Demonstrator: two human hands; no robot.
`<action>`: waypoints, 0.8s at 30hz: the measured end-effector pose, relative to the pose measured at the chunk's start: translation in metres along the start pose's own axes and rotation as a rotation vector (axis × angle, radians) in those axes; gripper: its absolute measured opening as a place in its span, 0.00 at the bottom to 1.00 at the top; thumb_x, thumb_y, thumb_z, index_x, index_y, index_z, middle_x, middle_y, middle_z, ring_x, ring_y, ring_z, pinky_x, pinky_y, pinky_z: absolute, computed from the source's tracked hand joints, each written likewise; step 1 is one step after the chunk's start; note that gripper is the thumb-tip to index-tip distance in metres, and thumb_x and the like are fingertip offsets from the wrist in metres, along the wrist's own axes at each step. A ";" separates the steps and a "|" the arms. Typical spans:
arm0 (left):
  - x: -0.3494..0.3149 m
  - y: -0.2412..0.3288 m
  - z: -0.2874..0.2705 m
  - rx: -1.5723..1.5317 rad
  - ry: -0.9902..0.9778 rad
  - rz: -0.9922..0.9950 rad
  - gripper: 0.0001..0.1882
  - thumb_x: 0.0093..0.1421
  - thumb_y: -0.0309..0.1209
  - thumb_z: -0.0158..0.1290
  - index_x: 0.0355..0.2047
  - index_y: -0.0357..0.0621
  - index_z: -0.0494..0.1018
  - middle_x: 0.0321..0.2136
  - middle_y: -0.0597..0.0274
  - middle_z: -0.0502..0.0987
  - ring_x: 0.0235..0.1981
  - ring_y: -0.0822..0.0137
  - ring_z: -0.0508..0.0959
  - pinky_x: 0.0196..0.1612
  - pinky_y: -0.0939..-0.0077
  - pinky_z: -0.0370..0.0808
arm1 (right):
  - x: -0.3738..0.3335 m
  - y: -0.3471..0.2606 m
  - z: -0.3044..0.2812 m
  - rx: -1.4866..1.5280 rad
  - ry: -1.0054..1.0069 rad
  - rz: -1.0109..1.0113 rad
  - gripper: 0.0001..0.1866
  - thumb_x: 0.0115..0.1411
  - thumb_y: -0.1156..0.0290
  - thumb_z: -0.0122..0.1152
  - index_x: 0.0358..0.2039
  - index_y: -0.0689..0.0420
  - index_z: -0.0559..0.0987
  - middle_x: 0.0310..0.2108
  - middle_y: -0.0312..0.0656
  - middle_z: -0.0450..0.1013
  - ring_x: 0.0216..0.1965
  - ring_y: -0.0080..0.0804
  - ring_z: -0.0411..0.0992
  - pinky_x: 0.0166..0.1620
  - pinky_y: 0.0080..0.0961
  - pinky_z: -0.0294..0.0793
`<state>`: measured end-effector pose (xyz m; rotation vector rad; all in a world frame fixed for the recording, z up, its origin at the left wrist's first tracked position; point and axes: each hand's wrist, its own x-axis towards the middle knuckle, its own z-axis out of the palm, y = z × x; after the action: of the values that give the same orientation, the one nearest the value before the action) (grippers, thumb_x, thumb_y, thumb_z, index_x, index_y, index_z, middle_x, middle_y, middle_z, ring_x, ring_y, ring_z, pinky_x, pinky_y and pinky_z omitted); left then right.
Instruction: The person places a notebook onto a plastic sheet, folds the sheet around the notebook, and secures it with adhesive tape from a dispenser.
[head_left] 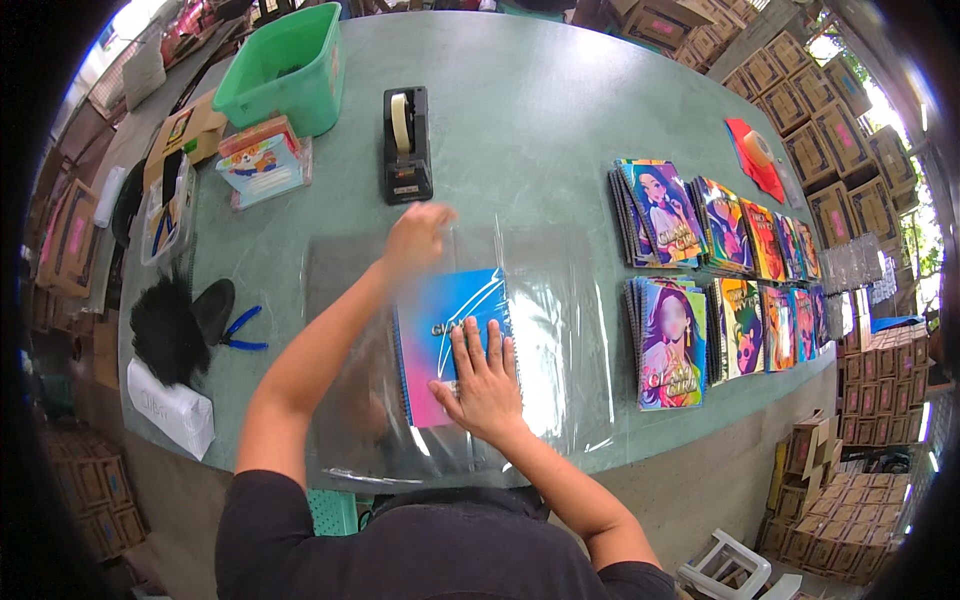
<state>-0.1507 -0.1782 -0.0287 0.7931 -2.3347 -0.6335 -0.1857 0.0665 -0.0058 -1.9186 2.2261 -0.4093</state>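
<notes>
A spiral notebook [455, 300] with a blue-to-pink cover lies on a large sheet of clear plastic film [560, 380] on the table in front of me. My right hand [485, 385] rests flat on the notebook's lower right part, fingers stretched out. My left hand [420, 235] is raised above the film's far side, just short of the black tape dispenser [408, 165]. Its fingers look curled together but are blurred by motion, and anything held in them is too small to make out.
Stacked notebooks [672, 340] with colourful covers stand in two rows at right. Left are a green bin [285, 75], picture-covered boxes [265, 165], blue-handled pliers [243, 330], a black brush-like bundle [168, 330] and a white wrapped roll [170, 408]. Cardboard boxes [845, 140] surround the table [540, 120].
</notes>
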 end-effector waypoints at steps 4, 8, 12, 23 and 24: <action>0.044 0.003 0.056 -0.108 -0.296 0.212 0.12 0.50 0.27 0.54 0.36 0.40 0.71 0.29 0.51 0.76 0.34 0.55 0.76 0.40 0.64 0.72 | -0.001 0.005 0.007 0.025 -0.078 -0.011 0.42 0.59 0.43 0.42 0.63 0.63 0.50 0.65 0.54 0.43 0.67 0.48 0.37 0.65 0.42 0.37; 0.060 0.015 0.038 -0.285 -0.740 -0.155 0.19 0.51 0.38 0.58 0.38 0.41 0.69 0.28 0.54 0.76 0.33 0.59 0.77 0.37 0.65 0.73 | -0.002 0.007 0.005 0.025 -0.081 -0.009 0.41 0.61 0.44 0.38 0.63 0.65 0.50 0.65 0.55 0.42 0.67 0.48 0.37 0.65 0.43 0.37; 0.019 -0.047 -0.046 0.021 -0.804 -0.324 0.27 0.44 0.48 0.62 0.35 0.39 0.70 0.26 0.59 0.75 0.31 0.65 0.77 0.32 0.67 0.73 | -0.001 0.005 0.006 0.049 -0.083 -0.021 0.41 0.61 0.44 0.38 0.63 0.65 0.50 0.65 0.55 0.42 0.67 0.48 0.36 0.65 0.43 0.36; -0.158 0.006 -0.111 -0.874 -0.158 -1.014 0.18 0.53 0.28 0.56 0.44 0.39 0.66 0.29 0.64 0.75 0.29 0.72 0.74 0.33 0.76 0.72 | 0.002 0.007 0.012 -0.057 -0.070 -0.031 0.43 0.60 0.43 0.39 0.62 0.67 0.49 0.65 0.56 0.41 0.67 0.52 0.36 0.65 0.47 0.34; -0.168 0.003 -0.108 -0.802 -0.136 -0.951 0.21 0.52 0.30 0.58 0.45 0.40 0.65 0.32 0.64 0.75 0.32 0.71 0.75 0.34 0.77 0.72 | 0.003 0.005 0.011 -0.068 -0.098 -0.033 0.43 0.59 0.43 0.40 0.62 0.67 0.49 0.65 0.56 0.41 0.67 0.52 0.36 0.65 0.48 0.34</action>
<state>0.0278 -0.0910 -0.0127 1.4243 -1.4270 -1.8891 -0.1875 0.0635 -0.0173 -1.9669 2.1756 -0.2413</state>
